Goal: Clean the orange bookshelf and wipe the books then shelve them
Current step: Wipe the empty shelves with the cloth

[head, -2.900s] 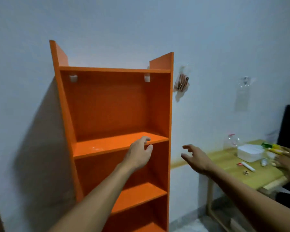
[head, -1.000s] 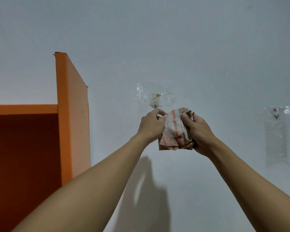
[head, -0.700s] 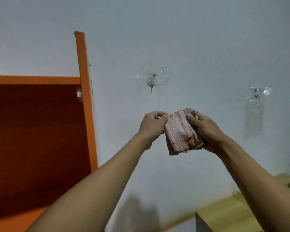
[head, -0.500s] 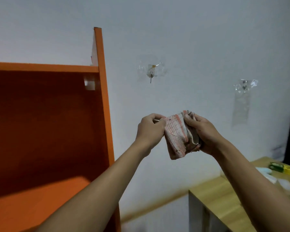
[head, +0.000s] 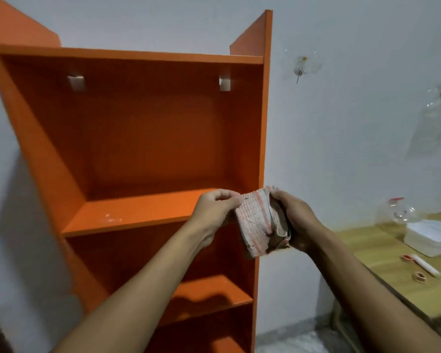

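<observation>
Orange bookshelf [head: 143, 138] at frame left, our left hand [head: 214, 212] and right hand [head: 294, 220] at centre, fingers pinching our striped cloth [head: 256, 222]

You face an orange wooden bookshelf [head: 148, 138] with bare boards, beside a light wooden table [head: 367, 247] bearing a white plastic box [head: 429, 236].

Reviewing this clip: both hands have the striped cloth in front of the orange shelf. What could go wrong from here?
1. The cloth looks soiled along its lower edge; wiping with it may smear grime onto the orange bookshelf.
2. It is bunched between the left hand and right hand; if it stays wadded, the pale smudge on the shelf board may be missed.
3. No books are in view.
</observation>
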`<move>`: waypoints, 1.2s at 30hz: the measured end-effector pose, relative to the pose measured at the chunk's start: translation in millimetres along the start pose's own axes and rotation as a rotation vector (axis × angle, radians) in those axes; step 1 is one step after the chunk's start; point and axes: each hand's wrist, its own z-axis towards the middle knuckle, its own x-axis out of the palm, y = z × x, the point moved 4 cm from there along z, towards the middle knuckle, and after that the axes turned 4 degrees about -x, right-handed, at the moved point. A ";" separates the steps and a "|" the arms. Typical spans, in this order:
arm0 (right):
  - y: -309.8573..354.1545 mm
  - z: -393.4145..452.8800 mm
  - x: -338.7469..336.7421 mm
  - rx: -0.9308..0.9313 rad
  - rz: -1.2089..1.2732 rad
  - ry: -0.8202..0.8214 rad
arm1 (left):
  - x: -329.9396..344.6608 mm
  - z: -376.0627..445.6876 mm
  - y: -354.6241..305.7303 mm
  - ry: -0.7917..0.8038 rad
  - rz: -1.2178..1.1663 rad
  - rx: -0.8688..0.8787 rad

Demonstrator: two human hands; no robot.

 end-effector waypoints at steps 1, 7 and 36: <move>-14.5 -6.1 17.3 0.062 0.059 0.014 | -16.9 -6.0 3.0 -0.055 0.010 -0.001; -90.6 -23.3 103.4 0.253 0.223 0.253 | -102.8 -25.3 14.1 -0.313 0.146 -0.021; -64.4 167.0 93.6 -0.088 -1.626 0.130 | -210.6 7.8 65.8 -0.498 1.044 0.392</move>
